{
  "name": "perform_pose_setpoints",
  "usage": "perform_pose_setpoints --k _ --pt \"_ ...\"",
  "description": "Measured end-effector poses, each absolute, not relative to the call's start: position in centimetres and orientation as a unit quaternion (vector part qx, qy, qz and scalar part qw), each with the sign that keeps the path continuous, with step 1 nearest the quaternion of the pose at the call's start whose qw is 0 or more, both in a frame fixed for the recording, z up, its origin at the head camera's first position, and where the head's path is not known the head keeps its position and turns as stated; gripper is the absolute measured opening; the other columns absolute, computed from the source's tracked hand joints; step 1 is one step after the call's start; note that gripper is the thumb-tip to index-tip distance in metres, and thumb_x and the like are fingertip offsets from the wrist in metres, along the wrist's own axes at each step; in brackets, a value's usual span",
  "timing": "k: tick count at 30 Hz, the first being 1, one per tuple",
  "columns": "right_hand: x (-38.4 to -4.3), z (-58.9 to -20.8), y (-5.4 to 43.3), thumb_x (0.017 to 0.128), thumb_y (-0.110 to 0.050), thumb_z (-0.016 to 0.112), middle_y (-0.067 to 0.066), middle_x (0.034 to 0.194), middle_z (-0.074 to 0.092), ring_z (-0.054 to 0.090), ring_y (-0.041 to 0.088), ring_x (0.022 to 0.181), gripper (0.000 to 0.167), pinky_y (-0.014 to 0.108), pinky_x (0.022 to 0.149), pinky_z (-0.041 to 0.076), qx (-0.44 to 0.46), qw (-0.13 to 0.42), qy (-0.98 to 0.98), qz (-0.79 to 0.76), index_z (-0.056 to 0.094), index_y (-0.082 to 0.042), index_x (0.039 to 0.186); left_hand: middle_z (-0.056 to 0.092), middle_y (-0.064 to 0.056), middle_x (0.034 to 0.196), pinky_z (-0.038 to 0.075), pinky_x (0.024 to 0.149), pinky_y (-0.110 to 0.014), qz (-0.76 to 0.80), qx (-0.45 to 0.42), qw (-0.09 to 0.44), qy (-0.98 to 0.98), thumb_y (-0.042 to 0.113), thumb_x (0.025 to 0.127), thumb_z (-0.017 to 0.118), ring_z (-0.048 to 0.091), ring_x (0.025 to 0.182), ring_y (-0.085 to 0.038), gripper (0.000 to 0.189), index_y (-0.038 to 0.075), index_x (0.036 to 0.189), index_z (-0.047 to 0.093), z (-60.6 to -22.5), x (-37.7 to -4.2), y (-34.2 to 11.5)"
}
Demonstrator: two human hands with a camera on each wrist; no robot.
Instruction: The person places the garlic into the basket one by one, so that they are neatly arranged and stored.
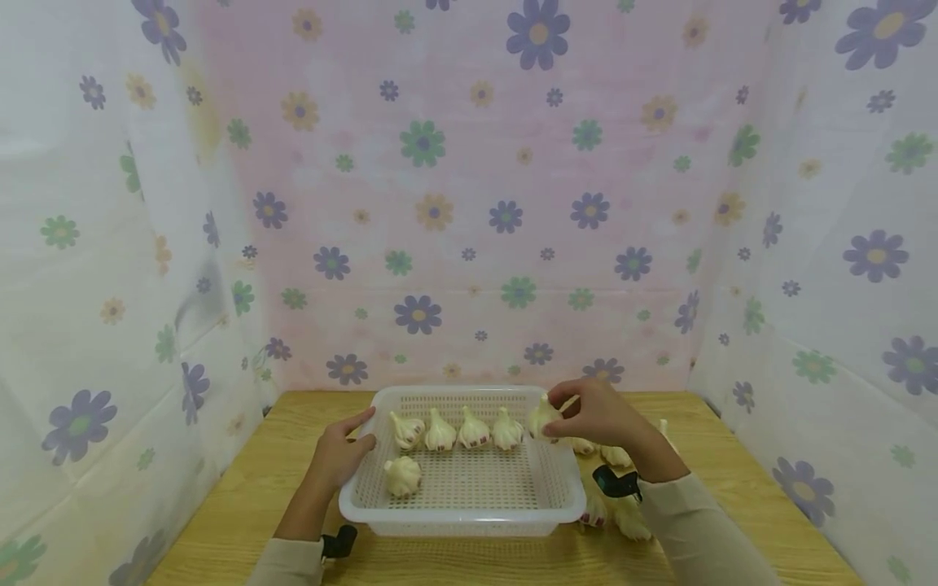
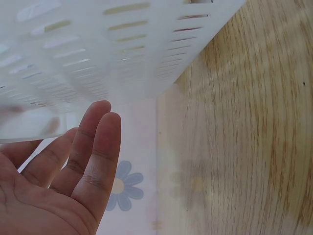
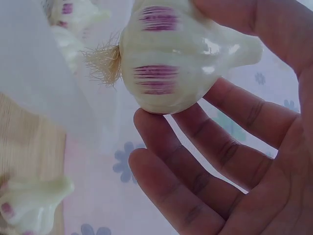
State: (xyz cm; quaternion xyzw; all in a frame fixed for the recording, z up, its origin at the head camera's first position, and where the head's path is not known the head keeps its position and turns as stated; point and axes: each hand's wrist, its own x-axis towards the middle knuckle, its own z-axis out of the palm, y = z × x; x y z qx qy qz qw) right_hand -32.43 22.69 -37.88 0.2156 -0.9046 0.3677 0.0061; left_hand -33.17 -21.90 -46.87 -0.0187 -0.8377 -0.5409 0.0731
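Note:
My left hand (image 1: 343,452) rests at the left rim of a white plastic basket (image 1: 469,516), its fingers nearly straight. In the left wrist view, two fingertips (image 2: 101,110) lie close by the slotted basket wall (image 2: 122,54). With thumb and fingers, my right hand (image 1: 604,419) holds a garlic bulb (image 1: 543,417) over the basket's right rim. Purple streaks and a tuft of dry roots show on this bulb in the right wrist view. Inside the basket, several garlic bulbs (image 1: 474,429) stand in a back row, and a single bulb (image 1: 403,476) lies at the front left.
More garlic bulbs (image 1: 632,519) lie on the wooden table (image 1: 264,480) right of the basket, partly hidden by the right arm. Flower-print sheets (image 1: 469,244) enclose the table at the back and both sides.

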Motion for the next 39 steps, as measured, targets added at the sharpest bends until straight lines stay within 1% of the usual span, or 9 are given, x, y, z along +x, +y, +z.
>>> perform_pose_setpoints --k 5,9,14,20,25,28,33,35,39 --pt "-32.9 -37.9 20.8 0.081 -0.039 0.087 0.005 0.118 0.07 0.072 0.023 0.1 0.054 0.036 0.078 0.062 0.229 -0.006 -0.907 0.353 0.072 -0.013 0.126 0.058 -0.03 0.144 0.063 0.061 -0.039 -0.543 -0.018 0.077 -0.836 0.015 0.091 0.063 0.076 0.092 -0.029 0.06 0.019 0.15 0.057 -46.9 -33.1 -21.9" --pt "-33.2 -37.9 19.5 0.082 -0.038 0.087 0.004 0.117 0.071 0.072 0.024 0.099 0.052 0.037 0.078 0.062 0.247 -0.012 -0.909 0.337 0.073 -0.013 0.125 0.058 -0.029 0.144 0.063 0.063 -0.039 -0.545 -0.013 0.076 -0.835 0.015 0.091 0.063 0.076 0.094 -0.03 0.06 0.018 0.15 0.057 -46.8 -33.1 -21.8" --pt "-33.7 -37.8 17.7 0.081 -0.037 0.087 0.003 0.116 0.072 0.071 0.023 0.098 0.05 0.036 0.081 0.062 0.258 -0.025 -0.906 0.336 0.074 -0.012 0.123 0.059 -0.028 0.143 0.063 0.064 -0.039 -0.546 -0.012 0.073 -0.834 0.016 0.091 0.063 0.076 0.094 -0.028 0.059 0.019 0.15 0.057 -46.7 -33.1 -21.9" --pt "-34.1 -38.2 15.7 0.081 -0.031 0.089 0.005 0.117 0.074 0.074 0.024 0.098 0.046 0.038 0.082 0.062 0.268 -0.055 -0.899 0.342 0.076 -0.011 0.12 0.059 -0.029 0.142 0.063 0.065 -0.04 -0.545 -0.014 0.075 -0.835 0.016 0.091 0.063 0.075 0.096 -0.029 0.059 0.018 0.15 0.057 -46.7 -33.1 -21.9" --pt "-34.5 -39.0 14.2 0.08 -0.029 0.09 0.007 0.12 0.074 0.075 0.019 0.094 0.044 0.038 0.081 0.063 0.276 -0.071 -0.897 0.337 0.077 -0.011 0.118 0.059 -0.028 0.143 0.063 0.065 -0.039 -0.547 -0.015 0.074 -0.834 0.015 0.091 0.063 0.075 0.095 -0.028 0.059 0.019 0.15 0.058 -46.9 -33.2 -21.9" --pt "-34.8 -39.4 13.2 0.078 -0.029 0.091 0.006 0.117 0.075 0.074 0.019 0.094 0.043 0.039 0.081 0.062 0.282 -0.071 -0.898 0.329 0.078 -0.012 0.116 0.059 -0.029 0.142 0.063 0.064 -0.039 -0.552 -0.016 0.072 -0.83 0.015 0.09 0.064 0.076 0.094 -0.029 0.06 0.019 0.149 0.058 -46.9 -33.2 -21.9" --pt "-35.4 -40.2 11.8 0.075 -0.033 0.092 -0.003 0.105 0.076 0.071 0.02 0.099 0.038 0.042 0.085 0.06 0.277 -0.07 -0.911 0.298 0.08 -0.016 0.107 0.059 -0.029 0.142 0.063 0.063 -0.04 -0.554 -0.018 0.074 -0.829 0.015 0.09 0.064 0.076 0.094 -0.03 0.059 0.019 0.149 0.058 -47.0 -33.2 -21.9" --pt "-35.6 -40.4 11.2 0.075 -0.034 0.092 -0.005 0.104 0.075 0.069 0.019 0.099 0.039 0.042 0.085 0.06 0.267 -0.081 -0.915 0.292 0.08 -0.017 0.107 0.059 -0.029 0.143 0.063 0.063 -0.039 -0.55 -0.017 0.075 -0.832 0.015 0.09 0.064 0.076 0.095 -0.031 0.059 0.019 0.149 0.058 -47.0 -33.2 -22.0" --pt "-36.1 -40.8 10.4 0.074 -0.035 0.093 -0.005 0.104 0.074 0.068 0.015 0.096 0.042 0.04 0.084 0.059 0.255 -0.095 -0.917 0.29 0.079 -0.016 0.109 0.057 -0.029 0.145 0.063 0.065 -0.039 -0.544 -0.017 0.076 -0.835 0.016 0.091 0.064 0.075 0.098 -0.032 0.059 0.019 0.149 0.058 -47.0 -33.3 -22.0"
